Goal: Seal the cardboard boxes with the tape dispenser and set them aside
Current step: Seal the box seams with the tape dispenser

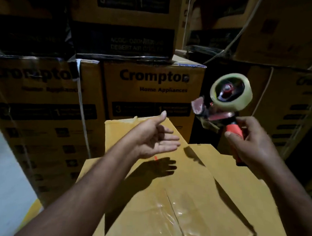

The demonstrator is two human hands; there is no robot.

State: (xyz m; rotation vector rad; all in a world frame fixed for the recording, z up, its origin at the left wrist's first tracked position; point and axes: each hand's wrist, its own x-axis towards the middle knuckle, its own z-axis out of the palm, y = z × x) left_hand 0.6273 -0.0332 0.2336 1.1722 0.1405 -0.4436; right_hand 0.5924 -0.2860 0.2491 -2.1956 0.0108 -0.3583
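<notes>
A plain brown cardboard box (192,189) fills the lower middle of the view, its top flaps overlapping unevenly with shiny clear tape on the near part. My left hand (155,139) hovers above the box's far end, palm up, fingers straight, holding nothing. To the right and higher, my right hand (250,142) grips the orange handle of a tape dispenser (225,102). Its clear tape roll points up and its blade end faces left toward my left hand. The dispenser is in the air, clear of the box.
Stacked printed "Crompton Home Appliances" cartons (153,92) form a wall right behind the box and to the left (33,101) and right (289,107). Strapping and cords run over them. A pale floor strip (0,172) shows at lower left.
</notes>
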